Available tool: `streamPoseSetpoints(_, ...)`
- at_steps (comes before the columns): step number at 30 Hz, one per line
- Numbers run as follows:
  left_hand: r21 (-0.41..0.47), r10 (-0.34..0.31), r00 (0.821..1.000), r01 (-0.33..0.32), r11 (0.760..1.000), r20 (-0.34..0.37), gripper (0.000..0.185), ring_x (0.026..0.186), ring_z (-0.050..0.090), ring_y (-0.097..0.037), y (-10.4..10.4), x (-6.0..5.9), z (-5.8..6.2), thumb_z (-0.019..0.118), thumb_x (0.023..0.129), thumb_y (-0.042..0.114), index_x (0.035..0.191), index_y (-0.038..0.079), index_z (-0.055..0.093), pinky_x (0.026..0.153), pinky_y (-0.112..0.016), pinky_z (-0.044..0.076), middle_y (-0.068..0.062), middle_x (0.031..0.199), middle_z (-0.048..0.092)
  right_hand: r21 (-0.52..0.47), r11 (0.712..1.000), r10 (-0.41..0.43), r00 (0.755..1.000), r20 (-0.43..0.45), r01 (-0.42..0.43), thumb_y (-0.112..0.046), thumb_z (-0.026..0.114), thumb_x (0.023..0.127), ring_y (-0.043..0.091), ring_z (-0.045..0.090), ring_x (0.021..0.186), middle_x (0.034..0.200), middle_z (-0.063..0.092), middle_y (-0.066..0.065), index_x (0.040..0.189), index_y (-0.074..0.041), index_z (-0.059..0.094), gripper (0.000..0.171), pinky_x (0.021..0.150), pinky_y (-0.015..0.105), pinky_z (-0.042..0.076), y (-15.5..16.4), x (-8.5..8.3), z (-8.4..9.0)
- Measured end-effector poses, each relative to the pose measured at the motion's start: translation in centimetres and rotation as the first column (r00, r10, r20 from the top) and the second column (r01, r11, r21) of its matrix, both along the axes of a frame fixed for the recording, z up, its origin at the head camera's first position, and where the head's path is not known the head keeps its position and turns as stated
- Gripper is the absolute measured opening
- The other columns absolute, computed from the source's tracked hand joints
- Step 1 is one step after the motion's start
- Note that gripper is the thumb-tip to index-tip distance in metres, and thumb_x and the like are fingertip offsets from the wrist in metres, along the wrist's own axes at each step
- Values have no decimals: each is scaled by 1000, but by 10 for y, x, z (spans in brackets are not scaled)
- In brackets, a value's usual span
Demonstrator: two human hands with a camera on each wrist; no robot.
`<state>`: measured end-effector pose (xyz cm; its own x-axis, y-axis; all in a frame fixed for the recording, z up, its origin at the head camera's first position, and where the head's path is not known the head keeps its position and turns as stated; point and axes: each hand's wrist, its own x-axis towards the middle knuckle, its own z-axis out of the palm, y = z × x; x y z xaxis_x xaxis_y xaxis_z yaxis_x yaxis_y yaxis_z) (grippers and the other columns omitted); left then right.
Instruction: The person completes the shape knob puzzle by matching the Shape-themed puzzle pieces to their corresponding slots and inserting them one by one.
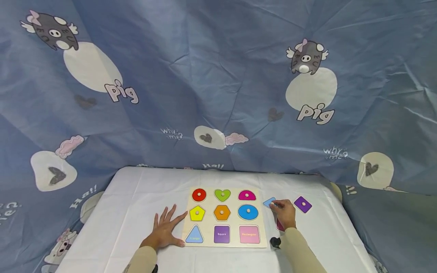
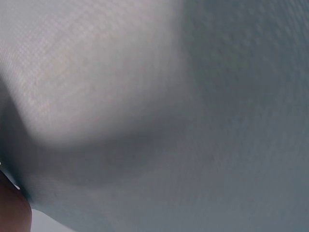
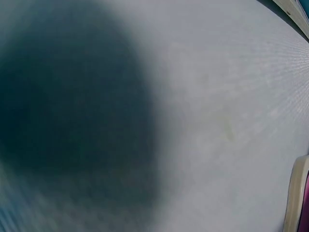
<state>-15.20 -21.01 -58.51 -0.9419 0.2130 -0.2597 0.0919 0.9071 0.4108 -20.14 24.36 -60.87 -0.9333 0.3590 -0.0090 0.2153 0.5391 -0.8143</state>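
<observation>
In the head view a pale wooden shape puzzle board [image 1: 208,227] lies on a white-covered table. My left hand [image 1: 165,231] is spread at its left edge, with thumb and index finger touching the side. Right of the board, my right hand [image 1: 286,213] pinches a light blue triangle piece [image 1: 269,202] near its knob. Under the right wrist a dark pink piece [image 1: 280,225] is partly hidden; its edge [image 3: 303,208] also shows in the right wrist view. A purple square piece [image 1: 303,204] lies farther right.
The board's upper two rows hold knobbed pieces, among them a red circle [image 1: 199,195] and a blue oval [image 1: 248,212]. Its bottom row shows printed triangle, square and rectangle recesses. Behind the table hangs a blue patterned cloth [image 1: 218,94]. Mostly blurred cloth fills both wrist views.
</observation>
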Motion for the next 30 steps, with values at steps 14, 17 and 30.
streamPoseSetpoints(14, -12, -14, 1000, 14, 1000, -2, 107, 144, 2, -45, 1, 0, 3, 87, 51, 55, 144, 30, 43, 110, -67, -8, -17, 160, 12, 39, 999, -14, 1000, -19, 15, -9, 74, 83, 37, 58, 102, 106, 60, 22, 98, 5, 71, 21, 94, 51, 46, -2, 0, 5)
streamPoseSetpoints(17, -27, -10, 1000, 10, 1000, 5, 107, 144, 1, -44, 1, 0, 3, 87, 51, 55, 145, 30, 42, 110, -67, -8, -16, 160, 11, 55, 998, -6, 999, -39, 8, -9, 75, 82, 37, 58, 102, 105, 61, 22, 98, 4, 72, 21, 94, 52, 46, -3, -1, 6)
streamPoseSetpoints(30, -17, -23, 1000, 23, 1000, 4, 108, 144, 0, -45, -2, -1, -1, 87, 50, 55, 145, 30, 42, 110, -67, -9, -16, 160, 9, 56, 998, 47, 983, -176, -38, -11, 78, 78, 33, 58, 92, 92, 61, 13, 89, 1, 73, 16, 84, 48, 48, -18, 10, 21)
